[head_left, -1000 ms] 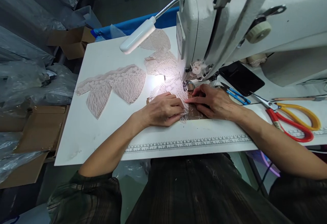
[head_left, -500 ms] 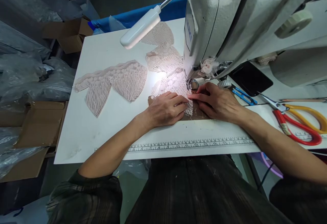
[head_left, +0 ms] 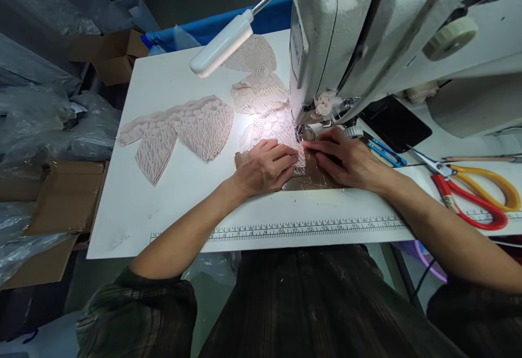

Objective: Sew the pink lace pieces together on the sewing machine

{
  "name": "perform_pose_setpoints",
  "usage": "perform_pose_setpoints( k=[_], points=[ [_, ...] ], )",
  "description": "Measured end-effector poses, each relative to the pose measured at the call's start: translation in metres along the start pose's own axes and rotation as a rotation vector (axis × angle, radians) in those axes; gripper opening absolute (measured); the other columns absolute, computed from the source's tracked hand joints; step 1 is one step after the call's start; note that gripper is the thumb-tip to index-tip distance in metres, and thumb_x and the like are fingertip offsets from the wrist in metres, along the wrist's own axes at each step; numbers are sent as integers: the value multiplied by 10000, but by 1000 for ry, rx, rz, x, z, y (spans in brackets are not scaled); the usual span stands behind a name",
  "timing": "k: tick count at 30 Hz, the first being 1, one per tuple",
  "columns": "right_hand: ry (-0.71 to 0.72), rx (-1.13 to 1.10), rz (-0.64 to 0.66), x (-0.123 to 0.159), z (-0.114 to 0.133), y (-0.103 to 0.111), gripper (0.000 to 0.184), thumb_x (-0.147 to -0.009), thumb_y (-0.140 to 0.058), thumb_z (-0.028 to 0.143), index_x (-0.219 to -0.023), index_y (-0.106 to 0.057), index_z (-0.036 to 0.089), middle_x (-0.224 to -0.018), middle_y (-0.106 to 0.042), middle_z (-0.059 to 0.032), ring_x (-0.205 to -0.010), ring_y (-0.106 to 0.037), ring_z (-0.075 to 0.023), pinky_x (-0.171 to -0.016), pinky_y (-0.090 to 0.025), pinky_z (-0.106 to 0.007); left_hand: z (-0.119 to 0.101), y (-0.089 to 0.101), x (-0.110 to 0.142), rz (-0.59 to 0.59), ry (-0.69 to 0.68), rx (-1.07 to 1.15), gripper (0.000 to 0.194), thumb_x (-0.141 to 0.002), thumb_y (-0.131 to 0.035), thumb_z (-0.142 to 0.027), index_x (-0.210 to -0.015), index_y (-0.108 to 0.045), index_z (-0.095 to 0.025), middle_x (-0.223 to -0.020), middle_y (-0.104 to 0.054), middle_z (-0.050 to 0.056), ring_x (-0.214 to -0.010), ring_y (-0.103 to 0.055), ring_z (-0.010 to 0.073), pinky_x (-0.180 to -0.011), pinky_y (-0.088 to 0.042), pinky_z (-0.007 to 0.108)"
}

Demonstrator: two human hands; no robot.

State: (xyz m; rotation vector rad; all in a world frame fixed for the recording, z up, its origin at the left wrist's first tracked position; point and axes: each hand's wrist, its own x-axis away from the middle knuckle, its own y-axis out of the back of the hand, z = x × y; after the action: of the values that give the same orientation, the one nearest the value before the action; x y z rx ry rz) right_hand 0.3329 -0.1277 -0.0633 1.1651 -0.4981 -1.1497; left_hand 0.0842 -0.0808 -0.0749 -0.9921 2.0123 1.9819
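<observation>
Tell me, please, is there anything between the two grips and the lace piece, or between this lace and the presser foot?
Nothing visible stands in the way. The left grip rests on the lace piece, the right grip is at its edge, and the lace reaches the presser foot.

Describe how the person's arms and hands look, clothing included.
Loose, dark sleeves with a faint plaid pattern end near the elbows, leaving the forearms bare. The left hand and right hand are ungloved, with no visible jewellery.
</observation>
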Motion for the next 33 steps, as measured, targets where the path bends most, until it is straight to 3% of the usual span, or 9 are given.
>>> perform_pose_setpoints(
  k=[4,9,13,18,28,33],
  points=[
    [-108,-110,6,0,0,9,443,-1002,-403,310,-1277,-731,199,-865,-643,-90,-675,-591,-167,-636,-483,-309,0,2,-1,-17,-9,30,96,-979,-580,-196,-1003,-671,-177,-1065,-768,37,-899,-692,172,-989,-524,452],
    [60,-23,31,3,-5,-2,425,-987,-456,328,-1315,-716,256,-1138,-647,-132,-893,-636,-204,-778,-519,-340,-1,3,-2,3,1,15,125,-971,-554,-194,-1029,-665,-195,-1066,-747,41,-897,-686,172,-1023,-514,503],
    [110,91,42,5,-11,-10,425,-973,-487,347,-1332,-707,293,-1066,-636,-121,-919,-602,-226,-776,-505,-346,-1,5,-3,-9,-29,-25,113,-954,-575,-178,-1027,-657,-205,-1044,-735,46,-894,-685,176,-990,-533,493],
    [109,37,19,3,-10,-9,422,-980,-466,317,-1312,-722,276,-1121,-638,-126,-934,-602,-215,-809,-506,-351,1,4,-2,-8,-91,-11,87,-938,-618,-162,-895,-647,-232,-978,-741,-1,-794,-632,149,-998,-509,478],
    [101,-24,-11,2,-6,-9,416,-996,-435,307,-1279,-739,285,-1114,-654,-121,-934,-614,-210,-791,-513,-357,0,4,-4,-1,-129,-77,126,-953,-598,-159,-852,-638,-223,-965,-764,16,-760,-621,169,-815,-516,425],
    [136,-12,44,2,-8,-7,400,-978,-475,301,-1265,-750,258,-1182,-649,-141,-1007,-617,-244,-829,-535,-393,-1,2,-4,-22,-144,-78,121,-974,-580,-147,-896,-657,-199,-935,-768,37,-741,-630,165,-746,-512,394]
  ],
)
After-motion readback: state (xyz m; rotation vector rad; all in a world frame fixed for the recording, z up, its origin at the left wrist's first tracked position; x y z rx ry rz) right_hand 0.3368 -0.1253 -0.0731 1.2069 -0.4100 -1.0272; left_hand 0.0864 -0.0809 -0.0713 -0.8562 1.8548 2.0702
